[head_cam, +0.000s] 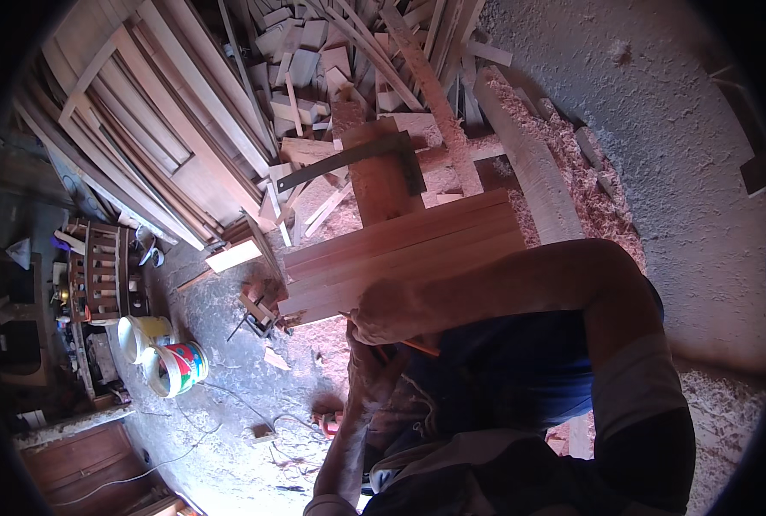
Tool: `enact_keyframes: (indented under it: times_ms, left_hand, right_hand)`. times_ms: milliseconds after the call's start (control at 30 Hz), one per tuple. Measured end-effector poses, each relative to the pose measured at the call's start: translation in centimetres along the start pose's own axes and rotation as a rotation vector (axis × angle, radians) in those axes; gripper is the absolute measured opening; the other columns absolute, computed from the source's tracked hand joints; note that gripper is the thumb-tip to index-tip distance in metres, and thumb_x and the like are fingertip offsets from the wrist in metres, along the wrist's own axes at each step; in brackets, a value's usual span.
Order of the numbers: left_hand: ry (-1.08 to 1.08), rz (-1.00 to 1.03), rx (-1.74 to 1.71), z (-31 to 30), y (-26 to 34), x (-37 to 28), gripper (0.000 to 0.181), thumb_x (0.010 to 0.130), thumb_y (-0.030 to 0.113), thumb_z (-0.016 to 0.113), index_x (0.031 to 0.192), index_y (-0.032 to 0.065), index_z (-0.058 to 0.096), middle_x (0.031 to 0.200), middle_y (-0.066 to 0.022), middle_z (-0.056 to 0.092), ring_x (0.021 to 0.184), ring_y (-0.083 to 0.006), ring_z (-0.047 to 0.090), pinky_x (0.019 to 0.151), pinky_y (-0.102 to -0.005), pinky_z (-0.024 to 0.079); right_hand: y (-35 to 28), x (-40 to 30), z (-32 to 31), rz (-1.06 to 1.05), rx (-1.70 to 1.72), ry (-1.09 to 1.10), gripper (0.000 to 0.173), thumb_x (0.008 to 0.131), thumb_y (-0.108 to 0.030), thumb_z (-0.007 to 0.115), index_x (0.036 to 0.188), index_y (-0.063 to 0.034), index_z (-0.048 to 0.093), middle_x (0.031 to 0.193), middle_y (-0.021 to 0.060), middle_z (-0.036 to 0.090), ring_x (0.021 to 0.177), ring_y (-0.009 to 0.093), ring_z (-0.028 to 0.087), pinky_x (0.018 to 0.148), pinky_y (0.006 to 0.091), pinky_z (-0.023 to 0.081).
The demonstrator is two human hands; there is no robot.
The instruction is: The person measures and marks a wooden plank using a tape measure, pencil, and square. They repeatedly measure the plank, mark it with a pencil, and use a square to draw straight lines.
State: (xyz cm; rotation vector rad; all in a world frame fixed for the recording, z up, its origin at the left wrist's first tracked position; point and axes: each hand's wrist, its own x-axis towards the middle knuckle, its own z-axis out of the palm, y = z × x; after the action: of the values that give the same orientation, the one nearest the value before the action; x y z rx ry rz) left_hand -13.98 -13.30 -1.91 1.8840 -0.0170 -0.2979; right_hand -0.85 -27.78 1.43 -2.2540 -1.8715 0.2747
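A wide panel of reddish boards point(409, 242) lies in front of me, with long seams running across it. My right hand point(383, 315) is at its near edge, closed around a thin orange stick that looks like a pencil point(422, 349); a dark point shows past the fingers. Just below, my left hand point(371, 371) is raised against the same edge and close to the right hand. Shadow hides what its fingers hold. Beyond the panel, an L-shaped carpenter's square point(344, 161) rests across a reddish wood block point(386, 187).
Offcuts point(305, 64) are heaped at the far side, beside long boards point(164, 109) leaning at the left. A thick plank point(531, 155) lies right, among wood shavings point(589, 187). Two plastic buckets point(175, 369) stand on the floor at left, near a loose cable point(235, 401).
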Motion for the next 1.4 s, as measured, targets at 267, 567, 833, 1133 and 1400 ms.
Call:
enact_keyframes:
  times_ms: [267,567,833,1133,1400]
  left_hand:
    - [-0.049,0.006,-0.026,1.1,-2.0,0.4,0.098,0.076,0.017,0.081,0.148,0.0027,0.015,0.122,-0.0186,0.051,0.105,-0.0274,0.057,0.088,-0.0407,0.049]
    - [-0.078,0.222,0.137,3.7,-0.7,0.0,0.094,0.075,0.017,0.078,0.148,0.0012,0.021,0.122,-0.0208,0.051,0.109,-0.0299,0.055,0.091,-0.0414,0.047]
    - [-0.036,0.159,0.214,4.8,-3.0,0.2,0.058,0.083,0.020,0.070,0.134,0.0020,0.048,0.117,-0.0196,0.057,0.107,-0.0313,0.059,0.092,-0.0411,0.047]
    - [-0.031,0.191,0.263,3.5,-2.4,0.0,0.051,0.087,0.026,0.068,0.129,0.0008,0.055,0.115,-0.0197,0.060,0.106,-0.0322,0.059,0.093,-0.0407,0.047]
    - [-0.047,0.208,0.228,4.4,-2.7,0.1,0.051,0.088,0.025,0.067,0.130,-0.0001,0.054,0.112,-0.0176,0.061,0.105,-0.0310,0.059,0.093,-0.0399,0.046]
  right_hand:
    - [0.7,-0.4,-4.7,0.051,0.127,-0.157,0.014,0.083,-0.023,0.060,0.081,-0.0098,0.065,0.080,0.0080,0.070,0.084,0.030,0.070,0.070,0.0436,0.055]
    - [8.1,-9.5,-12.9,0.397,-0.133,0.010,0.042,0.095,-0.046,0.058,0.077,-0.0079,0.056,0.076,0.0105,0.066,0.075,0.031,0.069,0.065,0.0481,0.054]
    - [18.4,-23.7,-6.6,1.032,-0.268,-0.201,0.044,0.097,-0.049,0.050,0.101,-0.0111,0.071,0.085,0.0143,0.069,0.086,0.033,0.069,0.075,0.0462,0.055]
    - [17.9,-31.3,-8.4,1.363,-0.206,-0.013,0.026,0.093,-0.025,0.056,0.099,-0.0040,0.070,0.096,0.0202,0.071,0.092,0.035,0.070,0.082,0.0481,0.055]
    - [16.9,-30.4,-10.6,1.382,-0.180,-0.067,0.024,0.092,-0.023,0.057,0.096,-0.0044,0.072,0.096,0.0164,0.072,0.092,0.034,0.070,0.080,0.0470,0.056]
